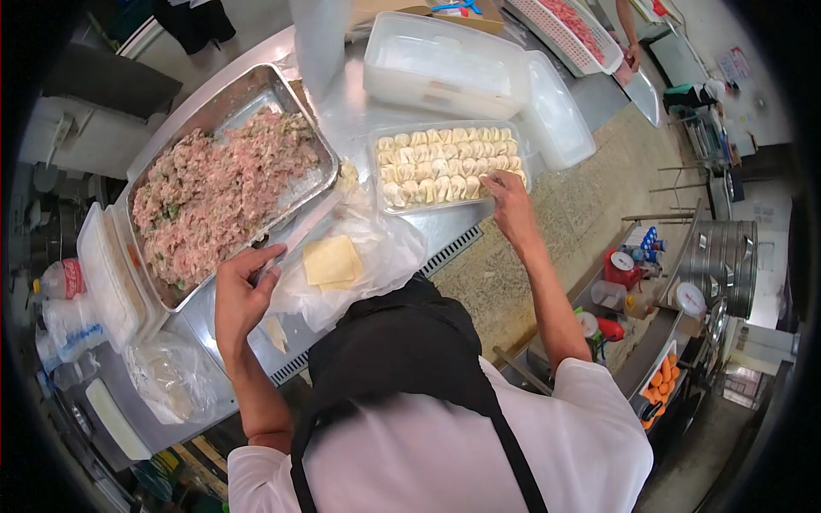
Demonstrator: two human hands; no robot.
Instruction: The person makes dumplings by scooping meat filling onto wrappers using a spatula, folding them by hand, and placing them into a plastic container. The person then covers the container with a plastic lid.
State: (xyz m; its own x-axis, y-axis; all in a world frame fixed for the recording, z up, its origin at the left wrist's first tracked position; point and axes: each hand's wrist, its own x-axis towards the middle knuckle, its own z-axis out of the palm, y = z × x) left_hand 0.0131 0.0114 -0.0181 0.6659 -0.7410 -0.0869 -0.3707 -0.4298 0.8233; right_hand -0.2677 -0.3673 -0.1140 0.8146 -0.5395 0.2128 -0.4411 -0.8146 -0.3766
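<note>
My right hand [511, 205] is closed at the right end of the front row in a clear plastic tray [373, 171], its fingertips pinching a folded dumpling [487, 180]. Several rows of pale dumplings [440, 166] fill that tray. Beside the near edge of a metal pan [332, 162], my left hand [242, 292] is closed around a thin, flat, pale tool [306, 226], partly hidden by the fingers. Ground meat with green bits [218, 184] is heaped in the pan. Square yellowish dough wrappers [332, 262] lie stacked on a plastic bag [389, 248] between my hands.
A clear container [445, 64] and its lid [558, 111] stand behind the dumplings. At the back right, a co-worker's hand [631, 58] is near a white basket [609, 58] of pink meat. Left are stacked plastic trays [107, 274] and a bagged item [171, 385]. Scales [622, 263] stand right.
</note>
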